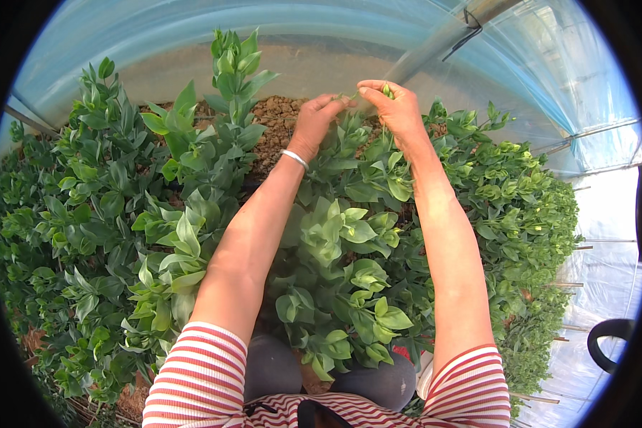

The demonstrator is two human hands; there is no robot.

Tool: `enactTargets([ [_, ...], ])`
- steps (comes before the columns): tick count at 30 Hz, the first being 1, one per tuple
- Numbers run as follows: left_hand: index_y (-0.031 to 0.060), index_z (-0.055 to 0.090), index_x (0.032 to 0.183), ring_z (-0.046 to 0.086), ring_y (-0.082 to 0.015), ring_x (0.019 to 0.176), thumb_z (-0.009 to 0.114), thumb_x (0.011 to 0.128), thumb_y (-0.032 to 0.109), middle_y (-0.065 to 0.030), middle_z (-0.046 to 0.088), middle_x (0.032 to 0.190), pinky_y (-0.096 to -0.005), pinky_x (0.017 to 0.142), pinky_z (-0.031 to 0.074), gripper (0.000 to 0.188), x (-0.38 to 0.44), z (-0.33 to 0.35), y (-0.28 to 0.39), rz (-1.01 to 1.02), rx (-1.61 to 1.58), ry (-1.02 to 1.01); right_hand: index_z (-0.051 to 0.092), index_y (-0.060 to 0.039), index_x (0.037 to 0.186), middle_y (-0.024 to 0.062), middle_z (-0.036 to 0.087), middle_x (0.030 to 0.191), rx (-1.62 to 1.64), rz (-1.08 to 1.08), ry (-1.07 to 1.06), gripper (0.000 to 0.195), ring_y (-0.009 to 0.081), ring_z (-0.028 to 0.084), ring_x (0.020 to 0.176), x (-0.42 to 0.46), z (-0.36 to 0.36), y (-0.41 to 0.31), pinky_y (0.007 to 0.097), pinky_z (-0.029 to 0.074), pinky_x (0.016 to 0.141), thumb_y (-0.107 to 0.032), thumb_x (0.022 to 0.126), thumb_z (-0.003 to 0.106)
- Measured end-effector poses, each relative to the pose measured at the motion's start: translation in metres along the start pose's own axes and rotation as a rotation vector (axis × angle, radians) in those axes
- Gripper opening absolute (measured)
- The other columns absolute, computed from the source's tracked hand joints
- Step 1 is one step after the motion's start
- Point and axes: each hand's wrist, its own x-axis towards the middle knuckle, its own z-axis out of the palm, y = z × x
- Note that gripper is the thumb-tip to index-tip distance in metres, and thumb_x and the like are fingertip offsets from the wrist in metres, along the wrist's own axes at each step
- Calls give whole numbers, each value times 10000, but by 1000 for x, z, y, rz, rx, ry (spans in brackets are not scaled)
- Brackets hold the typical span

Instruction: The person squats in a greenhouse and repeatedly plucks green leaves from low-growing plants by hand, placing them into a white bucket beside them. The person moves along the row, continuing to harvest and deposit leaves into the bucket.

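Observation:
Both my arms reach forward over broad-leaved green plants (326, 235) with pale buds. My left hand (321, 120), a silver bangle (295, 159) at its wrist, pinches a small green sprig (341, 97) between thumb and fingertips. Just to its right, my right hand (393, 109) is curled around a thin stem with a green flower bud (387, 90) showing between the fingers. The fingertips of the two hands are close together, above the tops of the plants. Where the held stem ends lower down is hidden by leaves.
A tall leafy plant (235, 80) rises left of my hands. Beyond the bed are brown soil (278, 125), a plastic film wall (192, 59) and a slanting pole (438, 43). Dense plants spread on both sides, with thin stakes (567, 284) at the right edge. My knees touch the near foliage.

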Motion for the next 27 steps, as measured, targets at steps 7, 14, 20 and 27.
enactTargets([
  [7,53,761,984,593,-79,813,722,886,188,13,703,899,-249,748,464,171,-2,3,1,80,-74,84,755,-49,1039,-62,681,862,-192,-163,62,199,24,550,710,-7,5,-6,215,435,618,-191,904,721],
  [14,46,748,992,574,-47,812,728,899,151,36,682,906,-225,751,462,141,1,7,-2,131,28,133,744,-39,1005,-46,656,830,-554,-594,48,193,34,533,696,-20,19,-15,212,426,620,-202,914,697],
  [20,48,724,1065,587,-56,808,693,912,132,23,681,902,-225,734,468,177,-1,9,-7,151,77,151,579,-93,968,-60,426,683,729,129,-179,137,26,339,525,-14,5,-18,216,260,473,-225,982,609],
  [27,55,714,1100,589,-64,805,677,912,128,8,677,898,-231,721,469,205,-1,6,-14,106,94,128,677,-73,1081,43,635,761,-83,-74,-22,289,131,563,595,-14,9,-10,261,417,550,-328,957,619],
])
